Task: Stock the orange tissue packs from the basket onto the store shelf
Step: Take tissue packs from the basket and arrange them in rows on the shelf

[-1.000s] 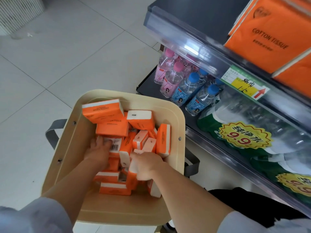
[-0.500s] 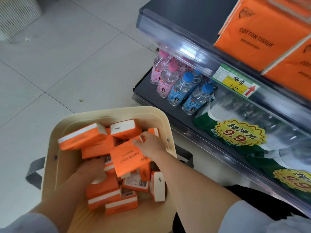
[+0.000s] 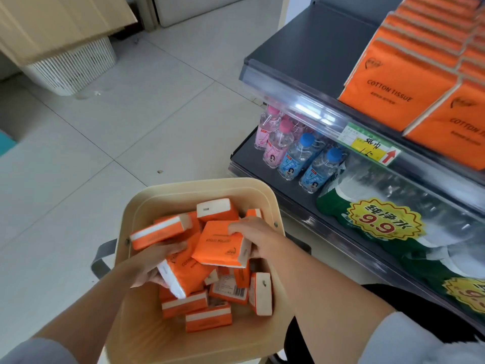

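Left sleeve [image 3: 34, 350]: short, pale grey-white cloth.
Right sleeve [image 3: 420, 342]: same pale cloth.
Left hand [image 3: 157, 261], right hand [image 3: 252, 235]: bare, forearms [image 3: 315, 279] too.
Lower garment [image 3: 380, 295]: black.

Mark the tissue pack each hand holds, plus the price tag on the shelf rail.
Right-hand pack [image 3: 219, 245]: head view, middle of its orange top face.
Left-hand pack [image 3: 191, 274]: head view, orange face next to its white end.
Price tag [image 3: 366, 146]: head view, yellow panel.
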`<act>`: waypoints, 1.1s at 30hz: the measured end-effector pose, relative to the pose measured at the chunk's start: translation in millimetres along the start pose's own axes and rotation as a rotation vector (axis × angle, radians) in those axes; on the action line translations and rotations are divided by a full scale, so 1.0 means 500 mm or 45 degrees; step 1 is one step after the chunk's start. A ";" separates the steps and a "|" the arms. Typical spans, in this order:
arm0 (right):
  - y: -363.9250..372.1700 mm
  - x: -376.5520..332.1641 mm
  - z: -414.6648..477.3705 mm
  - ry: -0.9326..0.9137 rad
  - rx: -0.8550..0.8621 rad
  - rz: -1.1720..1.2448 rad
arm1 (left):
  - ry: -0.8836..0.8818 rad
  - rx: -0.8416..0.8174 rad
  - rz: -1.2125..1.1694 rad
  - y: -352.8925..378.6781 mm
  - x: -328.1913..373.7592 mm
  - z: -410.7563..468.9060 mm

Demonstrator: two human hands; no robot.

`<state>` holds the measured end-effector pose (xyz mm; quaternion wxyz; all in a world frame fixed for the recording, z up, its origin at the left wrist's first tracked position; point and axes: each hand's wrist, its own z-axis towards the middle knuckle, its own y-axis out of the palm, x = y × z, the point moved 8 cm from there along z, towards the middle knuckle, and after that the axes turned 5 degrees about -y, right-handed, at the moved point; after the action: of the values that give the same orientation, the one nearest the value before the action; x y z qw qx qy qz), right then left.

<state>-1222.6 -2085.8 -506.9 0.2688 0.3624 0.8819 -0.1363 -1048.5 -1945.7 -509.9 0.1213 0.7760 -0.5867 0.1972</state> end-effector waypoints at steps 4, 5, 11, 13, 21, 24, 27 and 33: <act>-0.023 -0.004 -0.011 0.036 0.079 0.326 | -0.012 -0.255 -0.126 0.022 0.023 -0.025; -0.032 -0.005 -0.015 0.024 0.125 0.307 | -0.016 -0.301 -0.139 0.027 0.028 -0.028; 0.016 -0.030 -0.064 0.013 -0.244 -0.155 | 0.058 -0.308 -0.082 0.040 0.060 -0.036; 0.041 -0.041 -0.081 -0.031 -0.350 -0.401 | 0.066 -0.319 -0.011 0.052 0.068 -0.046; 0.011 -0.122 -0.161 -0.541 -0.156 -0.864 | 0.124 -0.343 0.153 0.078 0.111 -0.112; 0.003 -0.143 -0.191 -0.588 -0.121 -1.069 | 0.162 -0.322 0.216 0.087 0.132 -0.139; -0.025 -0.167 -0.240 -0.660 -0.038 -1.138 | 0.232 -0.289 0.284 0.100 0.162 -0.176; -0.118 -0.219 -0.357 -0.875 0.077 -0.937 | 0.484 -0.237 0.310 0.130 0.244 -0.249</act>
<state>-1266.8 -2111.3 -295.4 0.4672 -0.0307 0.8074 -0.3589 -1102.6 -2017.0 -346.7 0.2760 0.6340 -0.6582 0.2980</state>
